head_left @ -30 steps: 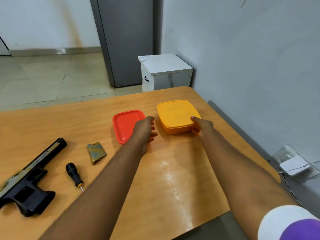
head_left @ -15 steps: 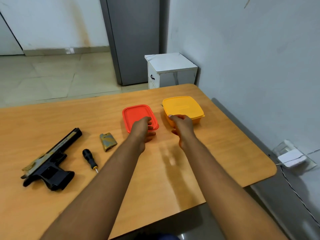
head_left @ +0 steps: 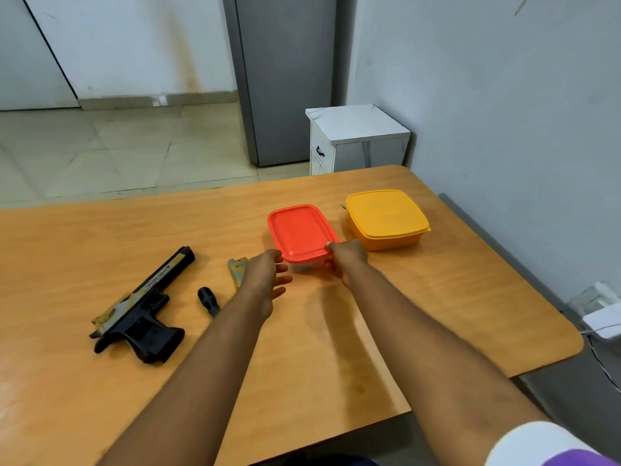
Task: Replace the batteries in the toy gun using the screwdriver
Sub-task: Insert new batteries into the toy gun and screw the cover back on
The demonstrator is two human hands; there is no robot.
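A black and gold toy gun [head_left: 141, 311] lies on the wooden table [head_left: 100, 237] at the left. A black-handled screwdriver [head_left: 207, 300] lies beside it, and the gun's battery cover [head_left: 237, 270] sits partly behind my left wrist. A clear box with a red lid [head_left: 300, 232] stands mid-table, a yellow lidded box [head_left: 386, 218] to its right. My right hand [head_left: 344, 258] grips the near right corner of the red-lidded box, thumb on the lid's rim. My left hand [head_left: 267, 279] hovers just left of that box with fingers spread, holding nothing.
A white wall runs along the table's right side, with a white socket box and cable [head_left: 601, 317] low on it. Beyond the table's far edge stand a small white cabinet [head_left: 356, 139] and a grey fridge [head_left: 285, 79] on a tiled floor.
My right hand left the yellow box and took hold of the red-lidded box's near corner. My left hand came off the red lid and drew back to its left, fingers spread.
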